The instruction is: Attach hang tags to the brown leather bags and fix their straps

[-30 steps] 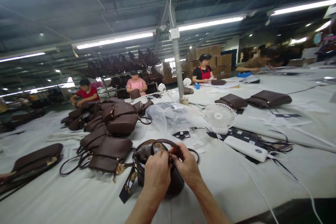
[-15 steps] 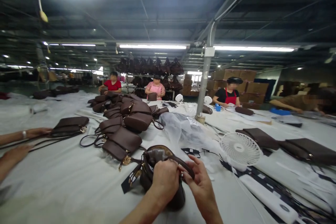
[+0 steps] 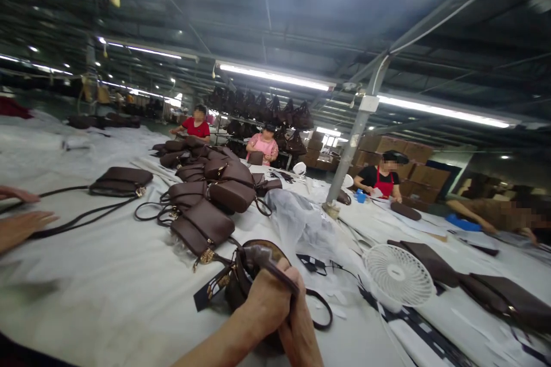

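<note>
A dark brown bag [image 3: 236, 293] stands open on the white table below the pile, a black tag [image 3: 209, 289] hanging at its left side. My left hand [image 3: 269, 298] is closed on the bag's strap at the opening. Pressed against it from the right, my right hand [image 3: 299, 304] is closed too, its fingers partly hidden behind the left hand and the strap. A loop of the strap hangs out to the right of my right hand. Several brown bags [image 3: 202, 223] are heaped just beyond.
A white fan [image 3: 398, 275] stands at the right, near more brown bags [image 3: 508, 298]. Clear plastic [image 3: 301, 221] lies ahead, beside a metal post [image 3: 350, 149]. Another person's hands [image 3: 26, 226] hold straps at the left. Several people work across the table.
My right hand has moved left against my left hand and closed. The strap loop now hangs out to the right. The view has tilted, and the hands at far left have moved away from their bag.
</note>
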`<state>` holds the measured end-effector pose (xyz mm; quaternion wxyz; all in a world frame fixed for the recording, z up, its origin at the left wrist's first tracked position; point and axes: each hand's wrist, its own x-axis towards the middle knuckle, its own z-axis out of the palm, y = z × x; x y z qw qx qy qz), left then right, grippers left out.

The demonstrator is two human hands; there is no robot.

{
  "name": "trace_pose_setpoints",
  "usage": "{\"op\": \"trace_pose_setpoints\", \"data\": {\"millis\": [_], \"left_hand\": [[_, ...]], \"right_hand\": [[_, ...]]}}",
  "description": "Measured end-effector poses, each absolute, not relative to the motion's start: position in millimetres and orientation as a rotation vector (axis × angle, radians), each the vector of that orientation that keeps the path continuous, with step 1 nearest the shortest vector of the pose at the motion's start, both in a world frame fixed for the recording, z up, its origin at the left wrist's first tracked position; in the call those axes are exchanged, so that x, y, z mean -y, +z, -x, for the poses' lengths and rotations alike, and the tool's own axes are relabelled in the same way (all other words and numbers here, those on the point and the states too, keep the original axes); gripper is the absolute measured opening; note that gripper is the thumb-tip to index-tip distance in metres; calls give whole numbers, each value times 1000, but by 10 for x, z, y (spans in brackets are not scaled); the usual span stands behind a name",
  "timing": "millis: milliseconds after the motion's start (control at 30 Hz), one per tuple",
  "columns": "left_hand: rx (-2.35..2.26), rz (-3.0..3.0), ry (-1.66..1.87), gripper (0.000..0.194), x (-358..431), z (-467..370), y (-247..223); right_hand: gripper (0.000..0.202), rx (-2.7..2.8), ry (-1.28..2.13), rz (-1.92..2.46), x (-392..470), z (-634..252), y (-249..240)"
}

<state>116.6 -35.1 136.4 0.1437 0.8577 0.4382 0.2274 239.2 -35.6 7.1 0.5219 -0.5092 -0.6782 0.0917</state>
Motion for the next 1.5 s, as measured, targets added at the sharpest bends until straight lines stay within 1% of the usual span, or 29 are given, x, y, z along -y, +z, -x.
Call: {"op": "trace_pose_setpoints", "data": {"millis": [67, 133, 200, 300, 400, 467, 600, 667, 733, 833, 933, 967, 1033, 1100, 1233, 1367, 1500], "left_hand": [[-1229, -2480, 657, 32, 339, -1140, 1364], [-1149, -2509, 704, 35, 351, -1119, 1360], [-1066, -2534, 763, 34, 371, -1112, 1357], [-1044, -2570, 756, 26, 366, -1128, 1369], [-1129, -2578, 703, 19, 295, -1132, 1390], [-1214, -2537, 672, 18, 230, -1096, 1405], [-1308, -2485, 606, 22, 91, -913, 1454], [-1282, -2495, 537, 22, 11, -805, 1500], [-1210, -2521, 435, 18, -71, -725, 1559], [-1146, -2573, 273, 13, -156, -701, 1672], [-1138, -2633, 193, 16, -166, -768, 1799], [-1137, -2649, 180, 16, -158, -793, 1835], [-1160, -2673, 162, 17, -142, -820, 1885], [-1214, -2678, 149, 16, -141, -796, 1901], [-1327, -2649, 186, 15, -185, -584, 1863], [-1412, -2610, 352, 20, -257, -289, 1763], [-1177, -2377, 627, 16, -277, -156, 1542]], "right_hand": [[79, 1653, 174, 1216, 286, -2430, 74], [74, 1674, 155, 1214, 231, -2502, 104], [60, 1698, 137, 1204, 218, -2574, 166], [38, 1739, 185, 1164, 302, -2610, 295], [26, 1722, 261, 1165, 435, -2546, 414], [25, 1688, 286, 1216, 492, -2487, 465], [25, 1673, 313, 1359, 521, -2458, 499], [25, 1706, 326, 1386, 534, -2507, 513], [27, 1739, 344, 1398, 566, -2577, 561], [30, 1815, 366, 1441, 620, -2631, 741], [39, 1861, 287, 1599, 597, -2549, 995], [39, 1859, 249, 1662, 564, -2502, 1065], [29, 1879, 215, 1728, 477, -2416, 1148], [21, 1930, 220, 1701, 393, -2377, 1150], [19, 2022, 197, 1579, 335, -2486, 1069], [19, 2184, 183, 1488, 396, -2779, 1083], [18, 2325, 135, 1451, 491, -3022, 1142]]}}
